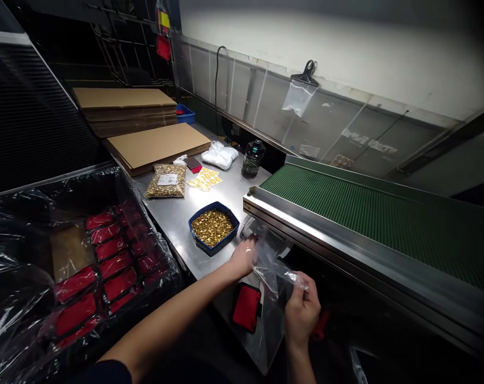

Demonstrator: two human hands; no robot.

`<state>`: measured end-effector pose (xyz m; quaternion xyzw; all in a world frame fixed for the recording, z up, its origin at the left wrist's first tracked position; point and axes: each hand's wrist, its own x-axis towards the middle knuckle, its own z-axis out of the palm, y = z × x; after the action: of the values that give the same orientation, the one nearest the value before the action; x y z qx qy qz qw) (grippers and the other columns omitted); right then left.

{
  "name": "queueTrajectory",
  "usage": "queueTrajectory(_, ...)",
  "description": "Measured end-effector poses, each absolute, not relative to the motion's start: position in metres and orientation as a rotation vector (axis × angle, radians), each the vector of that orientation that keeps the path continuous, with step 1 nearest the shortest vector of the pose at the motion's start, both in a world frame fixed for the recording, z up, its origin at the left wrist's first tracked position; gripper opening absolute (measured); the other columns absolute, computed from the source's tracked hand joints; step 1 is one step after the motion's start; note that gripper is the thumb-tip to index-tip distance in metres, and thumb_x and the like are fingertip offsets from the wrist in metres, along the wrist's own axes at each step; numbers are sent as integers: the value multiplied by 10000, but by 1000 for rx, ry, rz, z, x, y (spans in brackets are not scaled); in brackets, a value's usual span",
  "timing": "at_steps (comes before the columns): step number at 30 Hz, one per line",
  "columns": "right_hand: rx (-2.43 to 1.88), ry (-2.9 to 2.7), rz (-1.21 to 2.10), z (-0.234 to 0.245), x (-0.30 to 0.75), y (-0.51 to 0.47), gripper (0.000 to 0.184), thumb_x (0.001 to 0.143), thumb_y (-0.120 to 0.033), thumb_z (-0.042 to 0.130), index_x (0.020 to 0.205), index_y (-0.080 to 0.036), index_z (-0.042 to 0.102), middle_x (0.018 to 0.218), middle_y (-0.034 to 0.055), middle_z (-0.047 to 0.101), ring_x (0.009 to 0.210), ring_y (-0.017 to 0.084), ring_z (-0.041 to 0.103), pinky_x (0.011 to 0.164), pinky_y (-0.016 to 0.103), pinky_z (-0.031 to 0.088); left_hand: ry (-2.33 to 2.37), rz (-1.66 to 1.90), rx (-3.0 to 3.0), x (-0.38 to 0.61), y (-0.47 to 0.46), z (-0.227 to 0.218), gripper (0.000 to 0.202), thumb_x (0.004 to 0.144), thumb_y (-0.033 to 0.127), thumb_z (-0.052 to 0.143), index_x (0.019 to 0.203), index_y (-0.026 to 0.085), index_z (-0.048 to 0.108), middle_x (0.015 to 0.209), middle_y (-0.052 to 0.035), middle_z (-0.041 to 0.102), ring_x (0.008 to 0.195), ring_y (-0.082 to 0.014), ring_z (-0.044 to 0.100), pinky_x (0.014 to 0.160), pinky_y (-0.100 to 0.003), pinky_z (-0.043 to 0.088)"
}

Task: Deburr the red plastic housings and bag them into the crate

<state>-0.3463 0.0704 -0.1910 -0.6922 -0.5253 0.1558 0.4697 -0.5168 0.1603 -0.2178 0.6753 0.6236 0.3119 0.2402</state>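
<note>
A clear plastic bag stretches between my two hands over the near part of the metal table. My left hand is closed at the bag's upper left side, and a small dark thing at its fingertips is too blurred to name. Pinched in my right hand is the bag's right edge. Below the bag a red case with black edges lies on the table. Just beyond my left hand sits a blue tray filled with small gold-coloured metal pieces.
A green conveyor belt runs along the right. At left, a lined box holds several red packs. Farther back are a bag of gold pieces, yellow stickers, a white packet, a dark jug and cardboard sheets.
</note>
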Motion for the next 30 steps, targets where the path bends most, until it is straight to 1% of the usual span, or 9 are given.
queueTrajectory(1, -1720, -1291, 424, -195, -337, 71, 415, 982, -505, 413, 1014, -167, 651, 1050, 137, 703, 980, 271, 668, 871, 361, 509, 1726, 830, 1876, -521, 157, -214, 205, 965, 334, 638, 1040, 145, 665, 1095, -70, 686, 1005, -209, 663, 901, -425, 573)
queueTrajectory(2, -1747, -1303, 472, -199, -329, 74, 431, 964, -529, 440, 997, -167, 671, 1046, 138, 715, 978, 281, 676, 867, 368, 512, 1759, 799, 1908, -527, 156, -209, 184, 962, 304, 643, 1055, 146, 656, 1134, -76, 673, 1064, -224, 645, 939, -446, 553)
queueTrajectory(5, -1822, -1352, 610, -206, -319, 96, 450, 937, -553, 497, 1014, -167, 714, 1054, 141, 744, 1008, 303, 686, 861, 383, 520, 1943, 724, 1914, -542, 172, -194, 232, 1005, 294, 553, 1166, 139, 619, 1244, -116, 619, 1173, -256, 590, 1018, -485, 503)
queueTrajectory(7, -1861, -1380, 680, -206, -322, 116, 413, 960, -522, 520, 1058, -169, 709, 1072, 127, 743, 1017, 278, 686, 873, 392, 526, 2053, 641, 1873, -548, 193, -185, 281, 1006, 330, 555, 1202, 134, 605, 1225, -123, 625, 1140, -256, 608, 998, -483, 514)
queueTrajectory(10, -1932, -1398, 742, -196, -336, 144, 340, 983, -476, 575, 1073, -166, 681, 1045, 77, 723, 935, 210, 685, 867, 399, 544, 2107, 471, 1840, -548, 224, -177, 277, 978, 368, 612, 1122, 134, 642, 1112, -90, 671, 1013, -227, 659, 914, -447, 560)
queueTrajectory(13, -2002, -1392, 765, -185, -346, 155, 302, 990, -460, 590, 1063, -179, 671, 1044, 55, 702, 906, 184, 675, 851, 382, 556, 2105, 358, 1852, -545, 236, -175, 265, 970, 373, 628, 1088, 138, 656, 1088, -78, 683, 984, -215, 669, 895, -432, 572)
queueTrajectory(21, -2095, -1354, 780, -181, -342, 142, 298, 995, -455, 586, 1085, -184, 672, 1095, 66, 696, 971, 198, 671, 896, 405, 547, 2080, 262, 1866, -548, 217, -180, 278, 973, 399, 618, 1072, 143, 662, 1077, -77, 690, 988, -215, 670, 902, -432, 566)
queueTrajectory(27, -2048, -1349, 827, -186, -338, 146, 289, 983, -447, 600, 1049, -177, 680, 1048, 63, 712, 961, 201, 676, 921, 419, 529, 2062, 388, 1844, -552, 213, -176, 290, 973, 419, 609, 1012, 138, 670, 991, -66, 701, 924, -203, 675, 879, -419, 559)
queueTrajectory(30, -1987, -1303, 835, -184, -324, 135, 306, 964, -448, 573, 1039, -177, 693, 1060, 98, 729, 1033, 256, 671, 927, 416, 503, 2020, 560, 1869, -558, 186, -161, 332, 993, 417, 554, 1124, 128, 651, 925, -86, 700, 909, -234, 675, 863, -412, 545)
